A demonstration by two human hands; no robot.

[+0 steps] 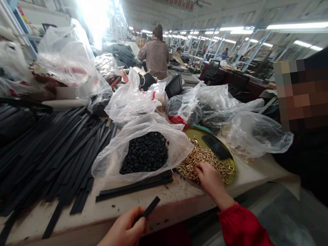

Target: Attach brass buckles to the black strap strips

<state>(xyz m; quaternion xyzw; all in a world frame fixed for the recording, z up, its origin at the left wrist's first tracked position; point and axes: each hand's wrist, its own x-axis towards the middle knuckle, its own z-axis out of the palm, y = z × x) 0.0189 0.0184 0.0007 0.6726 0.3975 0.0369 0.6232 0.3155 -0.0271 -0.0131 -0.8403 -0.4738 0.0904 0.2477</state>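
Note:
My left hand [131, 227] is closed around a black strap [152, 207], whose short end sticks out past thumb and forefinger in front of the table edge. At the round yellow-green tray [231, 158], my right hand [211, 179] reaches down with thumb and forefinger pinched together among small gold buckles [200, 154]. Whatever is between those fingertips is hidden. A dark phone-like slab [216, 146] lies on the tray's right side. Left of the tray, an open clear plastic bag [105, 163] holds many small black pieces [145, 152]. Black strips [134, 186] lie in front of the bag.
A large pile of long black strips [43, 156] covers the table's left side. Plastic bags [132, 97] crowd the back, and another clear bag [257, 132] sits right of the tray. A person in dark clothes [325, 165] is close on the right; another person [156, 55] is farther back.

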